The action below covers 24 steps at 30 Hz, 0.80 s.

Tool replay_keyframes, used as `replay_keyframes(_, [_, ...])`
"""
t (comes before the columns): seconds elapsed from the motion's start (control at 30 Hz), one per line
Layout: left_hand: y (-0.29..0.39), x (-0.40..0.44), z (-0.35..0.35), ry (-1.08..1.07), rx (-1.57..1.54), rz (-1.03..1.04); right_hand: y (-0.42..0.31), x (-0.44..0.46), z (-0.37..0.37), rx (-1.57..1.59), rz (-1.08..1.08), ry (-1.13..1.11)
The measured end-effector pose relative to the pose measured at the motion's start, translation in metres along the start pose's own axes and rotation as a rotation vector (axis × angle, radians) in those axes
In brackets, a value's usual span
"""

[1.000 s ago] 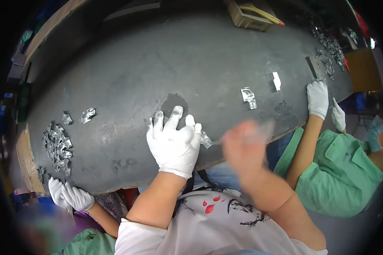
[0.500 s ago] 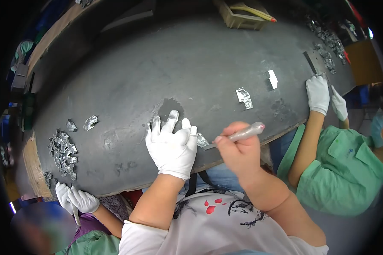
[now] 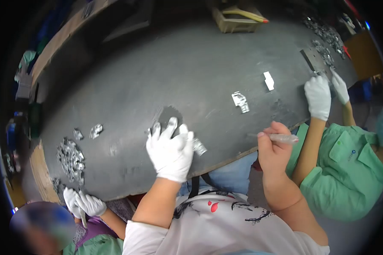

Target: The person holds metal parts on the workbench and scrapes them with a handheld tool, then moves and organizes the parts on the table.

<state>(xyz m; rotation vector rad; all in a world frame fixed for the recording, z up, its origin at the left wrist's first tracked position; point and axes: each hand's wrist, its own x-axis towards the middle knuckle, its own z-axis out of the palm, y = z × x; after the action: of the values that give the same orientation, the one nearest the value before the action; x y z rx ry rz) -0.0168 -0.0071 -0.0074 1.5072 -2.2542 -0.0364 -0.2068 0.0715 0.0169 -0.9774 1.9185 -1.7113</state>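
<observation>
My left hand (image 3: 169,151), in a white glove, rests palm down on the dark table (image 3: 127,93) with its fingers spread. A shiny, bent sheet-metal part (image 3: 199,147) sticks out from beneath its thumb side; the rest of the part is hidden under the hand. My bare right hand (image 3: 276,151) is raised off to the right, closed around a thin-bladed tool with a wrapped, whitish handle (image 3: 284,138). The blade points left and is blurred. Apart from the others, two metal pieces lie ahead: a shiny bent one (image 3: 240,102) and a pale one (image 3: 269,80).
A metal pile (image 3: 70,159) is at the left, with two loose pieces beside it. Co-workers' gloved hands work at the lower left (image 3: 85,203) and right (image 3: 318,97). A tan bin (image 3: 238,26) holds a yellow-handled item; another metal heap (image 3: 325,36) lies far right.
My right hand has moved right with the bladed tool, away from the metal part under my left hand. My left hand stays spread on the table. The view has shifted slightly.
</observation>
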Motion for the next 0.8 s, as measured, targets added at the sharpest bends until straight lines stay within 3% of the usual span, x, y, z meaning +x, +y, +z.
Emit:
replay_keyframes(0.03, [-0.012,0.005,-0.006,-0.078,-0.035,0.045,0.001,0.003,-0.005,0.070,0.074,0.055])
replay_keyframes(0.07, [-0.023,0.005,-0.019,-0.201,-0.063,-0.101,0.004,0.004,-0.011,0.088,0.046,0.023])
replay_keyframes(0.13, [-0.079,-0.006,-0.015,0.038,-0.139,-0.281,0.012,0.007,-0.025,0.118,-0.008,-0.022])
replay_keyframes(0.2, [-0.077,0.007,-0.025,0.180,-0.317,-0.533,0.016,0.008,-0.030,0.153,-0.040,-0.074])
replay_keyframes(0.23, [-0.065,0.010,-0.026,0.285,0.120,-0.235,0.018,0.007,-0.030,0.152,-0.049,-0.082])
replay_keyframes(0.37, [0.012,0.048,0.015,-0.044,-0.296,-0.031,0.027,0.002,-0.035,0.090,-0.184,-0.153])
replay_keyframes(0.43, [0.058,0.077,0.032,-0.126,-0.139,0.089,0.031,0.002,-0.037,0.099,-0.139,-0.150])
replay_keyframes(0.57, [0.095,0.096,0.057,-0.169,-0.018,0.060,0.029,0.001,-0.033,0.204,-0.087,-0.092])
replay_keyframes(0.8, [0.041,0.061,0.029,-0.225,-0.123,0.031,0.021,0.016,-0.024,0.186,-0.174,-0.152])
